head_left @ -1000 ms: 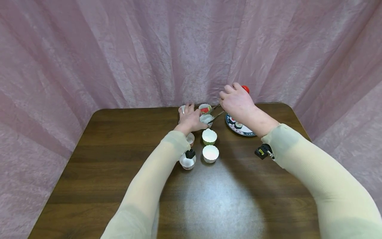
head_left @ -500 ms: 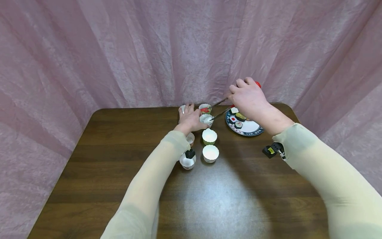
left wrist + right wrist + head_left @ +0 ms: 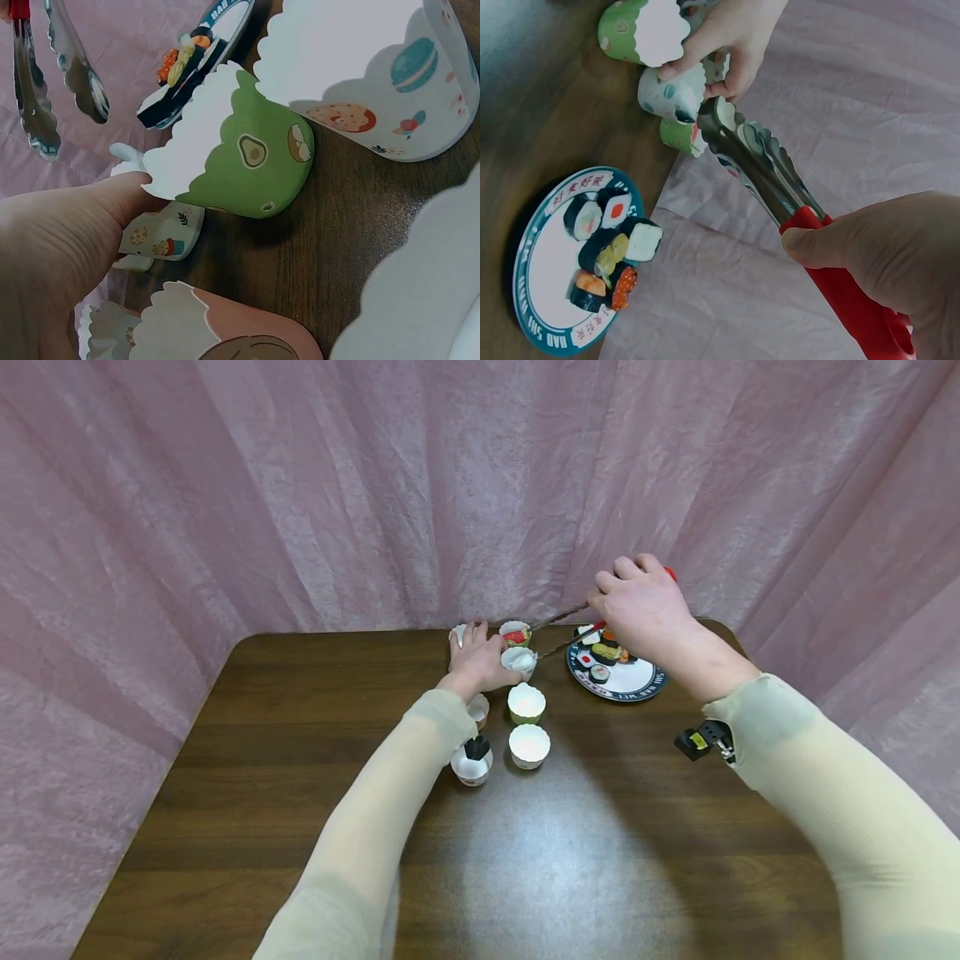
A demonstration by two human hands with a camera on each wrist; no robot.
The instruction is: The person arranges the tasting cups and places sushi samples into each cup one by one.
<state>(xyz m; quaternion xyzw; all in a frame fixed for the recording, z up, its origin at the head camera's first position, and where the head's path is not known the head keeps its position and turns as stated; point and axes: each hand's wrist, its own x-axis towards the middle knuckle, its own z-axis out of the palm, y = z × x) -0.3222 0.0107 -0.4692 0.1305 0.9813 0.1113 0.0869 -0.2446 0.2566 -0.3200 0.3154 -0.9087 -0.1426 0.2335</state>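
Note:
My left hand is at the back cups, its thumb and forefinger curled round a white patterned paper cupcake cup. Something white lies in that cup. Directly behind it stands a green cup with a red piece inside. My right hand grips metal food tongs by their red handles. The tongs' arms are spread with nothing between them, and their tips are just right of the two back cups in the head view.
Nearer on the table stand a green cup, a white cup and another white cup by the left sleeve. A round plate with several sushi pieces sits to the right. A pink curtain hangs behind the table.
My right hand has drawn back to the right with the tongs, whose tips moved off the cups. More of the sushi plate shows. My left hand has stayed in place.

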